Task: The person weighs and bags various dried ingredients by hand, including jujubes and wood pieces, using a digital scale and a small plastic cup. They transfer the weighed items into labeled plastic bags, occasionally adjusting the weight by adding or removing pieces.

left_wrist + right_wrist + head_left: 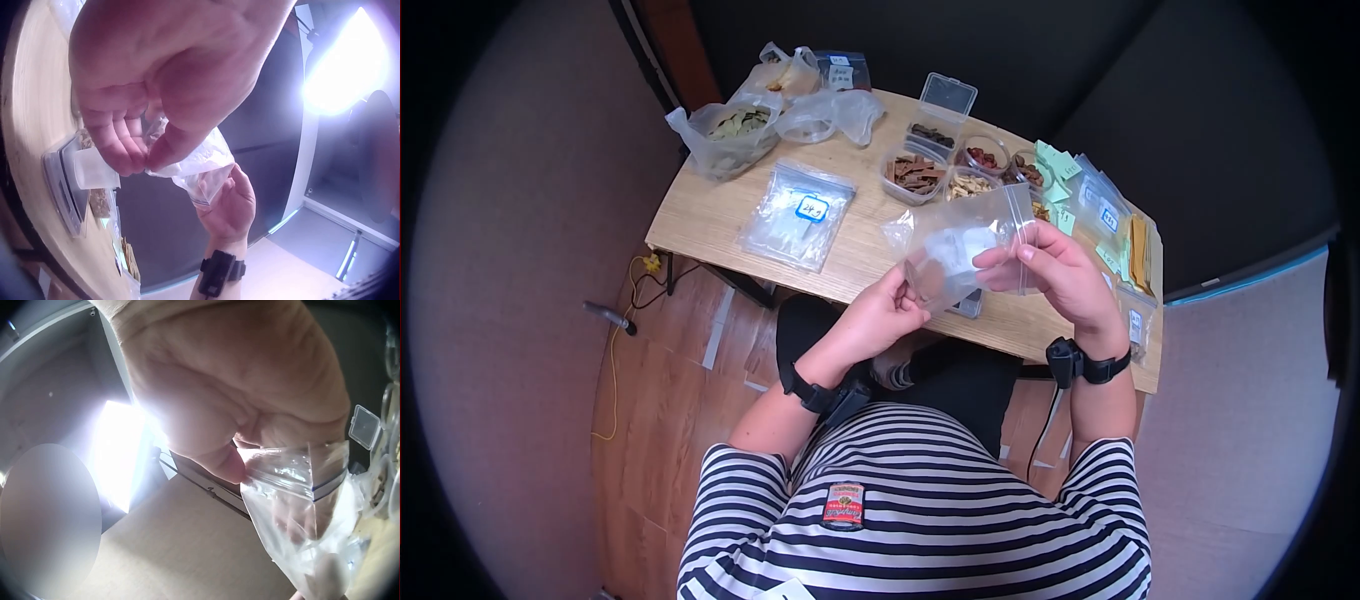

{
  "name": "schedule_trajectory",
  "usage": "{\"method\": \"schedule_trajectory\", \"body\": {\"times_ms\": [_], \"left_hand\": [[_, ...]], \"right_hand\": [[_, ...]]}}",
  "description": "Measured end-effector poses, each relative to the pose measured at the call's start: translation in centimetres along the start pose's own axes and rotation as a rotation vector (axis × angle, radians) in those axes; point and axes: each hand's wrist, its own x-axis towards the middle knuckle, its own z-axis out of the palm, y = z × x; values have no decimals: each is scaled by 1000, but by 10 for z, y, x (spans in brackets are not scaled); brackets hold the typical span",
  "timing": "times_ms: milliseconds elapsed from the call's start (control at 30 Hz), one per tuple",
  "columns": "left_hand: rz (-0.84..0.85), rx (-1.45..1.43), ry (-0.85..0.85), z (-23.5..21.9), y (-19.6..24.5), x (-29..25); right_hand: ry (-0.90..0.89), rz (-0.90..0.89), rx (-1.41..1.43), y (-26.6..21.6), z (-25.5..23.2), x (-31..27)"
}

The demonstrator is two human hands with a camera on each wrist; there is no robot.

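Observation:
A clear zip-lock bag (938,225) is stretched between both hands over the table's front edge. At its left end, the left hand (872,320) pinches a corner between thumb and curled fingers. The right hand (1072,278) grips the zip end, its thumb on the near side and its fingers seen through the plastic in the right wrist view. Something whitish shows through the bag. Below it, partly hidden, lies a flat grey scale (968,303); in the left wrist view a translucent white cup (94,169) stands on it.
Left of the hands lies a stack of clear bags (785,235) labelled 24 g. Behind stand tubs of brown bark pieces (915,178), red dried fruit (982,157) and pale slices (970,187). Plastic bags (730,140) fill the back left; labelled packets (1105,205) line the right edge.

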Motion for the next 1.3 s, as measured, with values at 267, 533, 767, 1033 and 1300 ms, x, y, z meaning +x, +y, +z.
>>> {"method": "schedule_trajectory", "body": {"times_ms": [267, 533, 767, 1033, 1300], "left_hand": [[3, -345, 71, -2, -13, 7], [-133, -541, 108, 5, -1, 6], [-3, -408, 73, 4, -7, 2], [-62, -304, 111, 2, 4, -1], [-53, -308, 58, 5, -7, 4]], "right_hand": [[-87, 28, -30, -1, -4, -2], [-230, 11, 29, 1, -16, -1], [-391, -45, -54, 10, -37, 9], [-298, 37, -336, -25, -28, 15], [-364, 180, -706, -30, -2, 34]]}}
